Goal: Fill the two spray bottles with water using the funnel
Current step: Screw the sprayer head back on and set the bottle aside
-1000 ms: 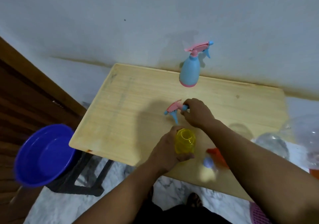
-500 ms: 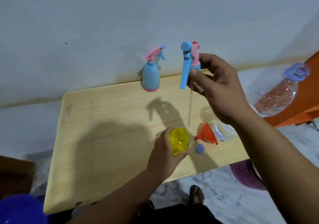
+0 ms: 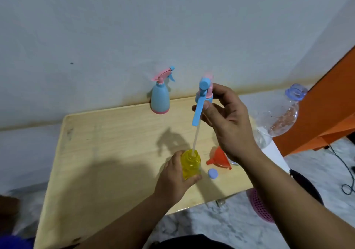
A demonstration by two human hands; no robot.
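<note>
1. A pale wall backs a light wooden tabletop (image 3: pixel 107 152), with marbled floor below it and an orange piece of furniture (image 3: pixel 326 114) at 3 o'clock.
2. The left hand (image 3: pixel 172 179) wraps its fingers round the yellow spray bottle (image 3: pixel 190 164), which stands near the tabletop's front edge at about 6 o'clock. I judge the grip is there to keep the light bottle upright and stop it from turning.
3. The right hand (image 3: pixel 226 120) pinches the pink-and-blue spray head (image 3: pixel 204 91) above the bottle, at 12 o'clock from it. The head's dip tube (image 3: pixel 196 135) slants down, its lower end at or just inside the bottle mouth; whether the head is going in or coming out cannot be read from one view.
4. The blue spray bottle (image 3: pixel 160 97) stands capped against the wall, at 11 o'clock from the yellow one and well apart from both hands.
5. The red funnel (image 3: pixel 219 157) lies on its side just beside the yellow bottle at 3 o'clock, with a small blue cap (image 3: pixel 212 173) near it at 4 o'clock.
6. A clear plastic bottle (image 3: pixel 282 116) lies at 2 o'clock past the right wrist.
7. The held head and tube stand over the mouth, so the funnel cannot seat there until they clear.
</note>
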